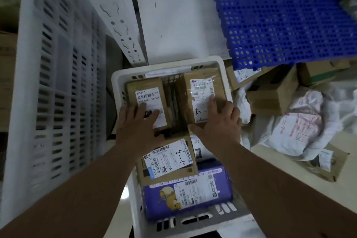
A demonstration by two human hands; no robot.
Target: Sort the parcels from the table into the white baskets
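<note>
Looking straight down into a white basket [117, 81] packed with parcels. Left hand [138, 127] laid flat on the left box [147, 102] at the far end, fingers straight and spread over its white label, gripping nothing. Right hand [220, 121] spread on the right box [202, 98], fingers straight across the label marked "5", thumb [195, 128] hooked at the near bottom corner; pressing rather than clutching. Dark gap between the two boxes, both lying label-up against the far wall. Nearer in the same basket, a third box [168, 162] marked "4-3", tilted slightly, its far edge tucked under the left palm. Below that, a purple pack [187, 193] with a cartoon figure and its own label, lying crosswise at the near end. Off to the right on the table [270, 156], more waiting: a white bag [301, 127] with red print, a brown carton [274, 94] beside it, a flat brown mailer [326, 164] near the edge. Blue perforated crate [280, 15] up top right, tall white slotted crate [58, 75] along the left.
</note>
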